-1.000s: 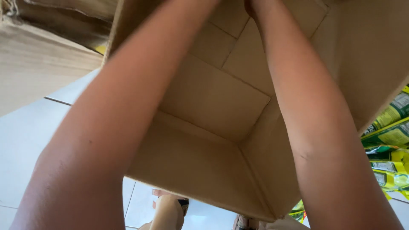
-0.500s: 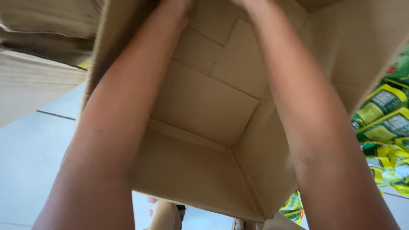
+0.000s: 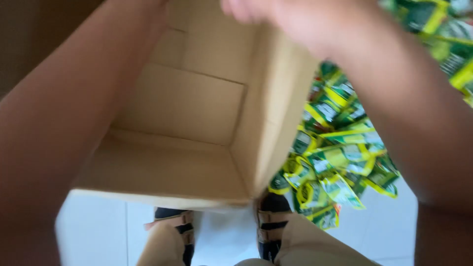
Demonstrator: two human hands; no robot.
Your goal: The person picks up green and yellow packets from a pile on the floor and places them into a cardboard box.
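An open brown cardboard box (image 3: 197, 103) fills the middle of the view, and its inside is empty. My left forearm runs along the box's left side up to the top edge of the picture; the hand itself is out of view. My right hand (image 3: 266, 15) is blurred at the top, just above the box's right wall (image 3: 276, 98). Whether it touches the wall or holds anything is not visible. To the right of the box lies a heap of green and yellow packets (image 3: 340, 152).
The floor is white tile (image 3: 98, 226). My two feet in dark strapped sandals (image 3: 271, 226) stand under the box's near edge. More brown cardboard (image 3: 39, 34) shows at the top left.
The view has swung right and the box now sits further left. My right arm has lifted out of the box to above its right wall. More of the packet heap shows.
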